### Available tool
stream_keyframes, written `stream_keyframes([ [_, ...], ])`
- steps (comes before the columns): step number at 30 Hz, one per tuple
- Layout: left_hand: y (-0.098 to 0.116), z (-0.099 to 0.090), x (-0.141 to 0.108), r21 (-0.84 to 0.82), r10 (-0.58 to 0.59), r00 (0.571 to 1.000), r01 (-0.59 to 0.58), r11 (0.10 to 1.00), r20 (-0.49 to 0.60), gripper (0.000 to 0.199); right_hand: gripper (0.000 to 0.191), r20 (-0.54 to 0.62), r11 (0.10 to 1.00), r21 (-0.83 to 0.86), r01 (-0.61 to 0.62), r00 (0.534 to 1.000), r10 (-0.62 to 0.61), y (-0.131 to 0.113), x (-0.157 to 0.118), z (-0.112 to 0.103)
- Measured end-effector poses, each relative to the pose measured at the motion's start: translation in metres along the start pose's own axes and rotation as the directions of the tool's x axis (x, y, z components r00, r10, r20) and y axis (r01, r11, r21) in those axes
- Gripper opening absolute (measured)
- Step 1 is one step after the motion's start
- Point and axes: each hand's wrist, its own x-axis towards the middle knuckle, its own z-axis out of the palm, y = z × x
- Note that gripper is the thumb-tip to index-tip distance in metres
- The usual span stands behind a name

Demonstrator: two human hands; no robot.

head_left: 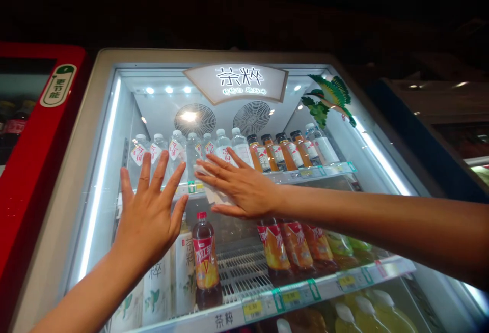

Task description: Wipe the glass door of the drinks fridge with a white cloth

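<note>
My left hand (148,211) is spread flat at the glass door (237,231) of a lit drinks fridge, with nothing in it. To its right, my right hand (242,185) lies flat over a white tissue (219,196), pressing it to the glass. The tissue's edges show left of and below the fingers; the palm hides the rest. Behind the glass, clear bottles (178,152) and dark-capped amber bottles (292,152) line the upper shelf. A red-capped tea bottle (206,259) stands on the shelf below, between and beneath my hands.
A fan-shaped lit sign (237,82) sits at the door's top, with a green bird decoration (330,98) to its right. A red fridge (42,170) adjoins on the left. More red-labelled bottles (296,244) stand on the lower shelf, above price tags (292,298).
</note>
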Motion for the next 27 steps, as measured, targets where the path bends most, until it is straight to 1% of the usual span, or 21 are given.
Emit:
stream_keyframes([
  [3, 0.014, 0.003, 0.004, -0.007, 0.003, 1.0, -0.003, 1.0, 0.0, 0.074, 0.077, -0.029, 0.989, -0.004, -0.147, 0.989, 0.147, 0.005, -0.013, -0.002],
  [4, 0.02, 0.004, 0.005, -0.008, 0.009, 1.0, -0.009, 1.0, -0.002, 0.074, 0.078, -0.034, 0.988, 0.002, -0.154, 0.987, 0.154, 0.005, -0.019, -0.003],
  [5, 0.026, 0.006, 0.007, -0.008, 0.016, 1.0, -0.016, 1.0, -0.003, 0.075, 0.08, -0.029, 0.993, 0.012, -0.121, 0.992, 0.121, 0.006, -0.026, -0.004],
  [8, 0.045, 0.01, 0.012, -0.008, 0.021, 1.0, -0.021, 1.0, -0.003, 0.077, 0.083, 0.005, 0.997, 0.05, 0.067, 0.998, -0.067, 0.012, -0.052, -0.006],
  [9, 0.051, 0.012, 0.014, -0.007, 0.021, 1.0, -0.021, 1.0, -0.002, 0.078, 0.083, 0.007, 0.995, 0.056, 0.079, 0.997, -0.08, 0.018, -0.06, -0.007],
  [10, 0.058, 0.013, 0.017, -0.005, 0.021, 1.0, -0.021, 1.0, 0.001, 0.078, 0.083, -0.001, 0.997, 0.054, 0.049, 0.999, -0.049, 0.025, -0.068, -0.008],
  [13, 0.081, 0.017, 0.026, -0.004, 0.019, 1.0, -0.019, 1.0, 0.016, 0.077, 0.084, -0.039, 0.991, 0.037, -0.13, 0.991, 0.131, 0.046, -0.09, -0.011],
  [14, 0.09, 0.019, 0.029, -0.007, 0.018, 1.0, -0.018, 1.0, 0.021, 0.076, 0.086, -0.041, 0.989, 0.04, -0.141, 0.989, 0.142, 0.05, -0.099, -0.011],
  [15, 0.099, 0.02, 0.033, -0.01, 0.015, 1.0, -0.015, 1.0, 0.025, 0.074, 0.088, -0.036, 0.993, 0.051, -0.107, 0.993, 0.109, 0.053, -0.109, -0.012],
  [17, 0.118, 0.024, 0.038, -0.019, 0.012, 0.999, -0.011, 1.0, 0.034, 0.073, 0.092, -0.025, 0.996, 0.084, 0.022, 0.999, -0.02, 0.06, -0.131, -0.013],
  [18, 0.128, 0.027, 0.041, -0.021, 0.011, 0.999, -0.01, 1.0, 0.04, 0.072, 0.093, -0.026, 0.994, 0.095, 0.058, 0.998, -0.056, 0.064, -0.142, -0.013],
  [19, 0.138, 0.029, 0.043, -0.021, 0.01, 0.999, -0.009, 1.0, 0.043, 0.072, 0.092, -0.031, 0.994, 0.097, 0.052, 0.998, -0.049, 0.071, -0.152, -0.013],
  [20, 0.148, 0.032, 0.045, -0.021, 0.01, 0.999, -0.009, 1.0, 0.044, 0.072, 0.091, -0.041, 0.996, 0.091, 0.006, 0.999, -0.003, 0.078, -0.162, -0.014],
  [22, 0.167, 0.036, 0.05, -0.02, 0.011, 0.999, -0.01, 1.0, 0.039, 0.071, 0.089, -0.065, 0.99, 0.072, -0.121, 0.99, 0.126, 0.093, -0.181, -0.015],
  [23, 0.177, 0.037, 0.053, -0.019, 0.01, 0.999, -0.01, 1.0, 0.038, 0.07, 0.091, -0.071, 0.986, 0.068, -0.152, 0.985, 0.157, 0.098, -0.19, -0.016],
  [24, 0.186, 0.039, 0.056, -0.019, 0.011, 0.999, -0.01, 1.0, 0.037, 0.069, 0.093, -0.067, 0.988, 0.072, -0.137, 0.988, 0.142, 0.102, -0.199, -0.017],
  [27, 0.21, 0.041, 0.064, -0.025, 0.015, 0.998, -0.014, 1.0, 0.06, 0.065, 0.098, -0.022, 0.993, 0.111, 0.051, 0.999, -0.049, 0.112, -0.226, -0.021],
])
